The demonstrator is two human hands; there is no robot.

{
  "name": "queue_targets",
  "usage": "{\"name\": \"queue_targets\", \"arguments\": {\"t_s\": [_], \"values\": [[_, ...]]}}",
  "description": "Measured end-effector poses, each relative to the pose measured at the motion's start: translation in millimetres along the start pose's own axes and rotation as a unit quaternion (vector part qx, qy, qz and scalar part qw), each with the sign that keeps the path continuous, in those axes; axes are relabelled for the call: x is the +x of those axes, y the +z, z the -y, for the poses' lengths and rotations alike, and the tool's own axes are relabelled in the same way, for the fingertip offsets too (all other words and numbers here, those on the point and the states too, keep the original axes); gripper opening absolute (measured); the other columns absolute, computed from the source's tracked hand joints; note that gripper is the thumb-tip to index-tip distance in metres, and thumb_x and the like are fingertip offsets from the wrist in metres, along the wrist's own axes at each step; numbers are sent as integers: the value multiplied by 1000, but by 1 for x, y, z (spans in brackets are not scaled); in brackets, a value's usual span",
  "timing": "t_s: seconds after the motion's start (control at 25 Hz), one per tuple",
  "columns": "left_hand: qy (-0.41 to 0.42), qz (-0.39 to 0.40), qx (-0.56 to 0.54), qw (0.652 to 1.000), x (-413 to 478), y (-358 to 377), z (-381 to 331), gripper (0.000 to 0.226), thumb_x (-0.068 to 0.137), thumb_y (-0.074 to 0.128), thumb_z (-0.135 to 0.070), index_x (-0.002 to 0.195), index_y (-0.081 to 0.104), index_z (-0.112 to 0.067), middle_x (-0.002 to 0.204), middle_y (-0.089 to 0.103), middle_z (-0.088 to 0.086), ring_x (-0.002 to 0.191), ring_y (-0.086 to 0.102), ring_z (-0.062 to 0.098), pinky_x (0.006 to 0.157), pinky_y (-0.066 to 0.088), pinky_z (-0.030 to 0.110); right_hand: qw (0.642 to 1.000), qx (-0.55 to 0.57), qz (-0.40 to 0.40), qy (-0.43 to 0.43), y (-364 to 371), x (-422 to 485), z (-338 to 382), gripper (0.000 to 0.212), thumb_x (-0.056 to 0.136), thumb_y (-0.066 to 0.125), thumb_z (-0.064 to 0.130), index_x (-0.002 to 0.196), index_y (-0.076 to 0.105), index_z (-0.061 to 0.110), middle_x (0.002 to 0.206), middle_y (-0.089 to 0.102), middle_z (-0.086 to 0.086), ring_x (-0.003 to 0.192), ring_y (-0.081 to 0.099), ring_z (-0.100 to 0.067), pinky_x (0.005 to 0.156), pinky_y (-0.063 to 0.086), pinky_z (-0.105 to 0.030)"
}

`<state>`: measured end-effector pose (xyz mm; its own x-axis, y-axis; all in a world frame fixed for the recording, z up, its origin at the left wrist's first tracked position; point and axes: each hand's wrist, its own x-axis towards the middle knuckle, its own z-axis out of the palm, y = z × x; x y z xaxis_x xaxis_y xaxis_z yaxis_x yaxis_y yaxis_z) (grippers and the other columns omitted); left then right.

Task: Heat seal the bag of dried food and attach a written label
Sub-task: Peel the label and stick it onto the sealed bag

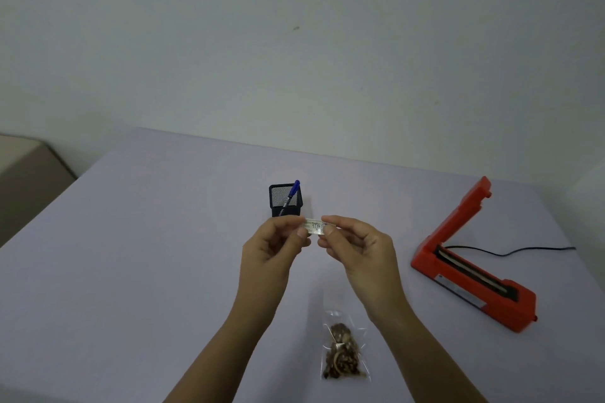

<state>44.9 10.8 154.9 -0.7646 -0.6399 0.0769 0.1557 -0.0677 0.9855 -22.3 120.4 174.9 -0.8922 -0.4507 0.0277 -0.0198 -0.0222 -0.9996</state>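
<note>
Left grip (275, 245) and right grip (357, 249) pinch opposite ends of a small white label (315, 226) bearing dark writing.

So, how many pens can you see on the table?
1. The pen leans in the mesh holder, its blue cap above the rim. A shorter one could be hidden inside.
</note>
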Motion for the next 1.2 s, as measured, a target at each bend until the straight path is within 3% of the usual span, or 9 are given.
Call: {"name": "queue_targets", "arguments": {"t_s": [0.24, 0.52, 0.88, 1.2], "values": [[-74, 51, -19, 996, 9, -3, -6, 13, 91, 54, -8, 92, 65, -14, 83, 73, -2, 76, 68, 11, 68, 54, 18, 998, -47, 7, -31, -5, 2, 1, 19, 86, 62, 12, 92, 69, 30, 78, 74, 9, 77, 71, -10, 71, 56, -18], [-25, 71, 18, 997, 4, -7, -8, 17, 91, 51, -2, 87, 63, -14, 79, 69, 2, 74, 66, 9, 71, 52, 16, 998, 33, 30, 53, -7, 2, 2, 17, 87, 61, 11, 100, 68, 18, 78, 74, -3, 76, 71, -11, 65, 53, -15], [-23, 67, 12, 997, 4, -11, -10, 20, 90, 53, 0, 85, 65, -15, 76, 71, -2, 71, 67, 7, 71, 54, 17, 995, 44, 61, 72, -9, 0, 6, 13, 88, 59, 11, 95, 67, 18, 80, 74, -1, 77, 71, -11, 67, 54, -15], [-14, 59, 28, 998, 5, -14, -9, 17, 91, 52, -1, 88, 65, -13, 79, 71, 1, 70, 66, 3, 69, 52, 14, 983, 94, 98, 126, -11, 2, 4, 25, 84, 52, 32, 98, 68, 18, 89, 75, 0, 83, 70, -11, 70, 54, -15]]}}
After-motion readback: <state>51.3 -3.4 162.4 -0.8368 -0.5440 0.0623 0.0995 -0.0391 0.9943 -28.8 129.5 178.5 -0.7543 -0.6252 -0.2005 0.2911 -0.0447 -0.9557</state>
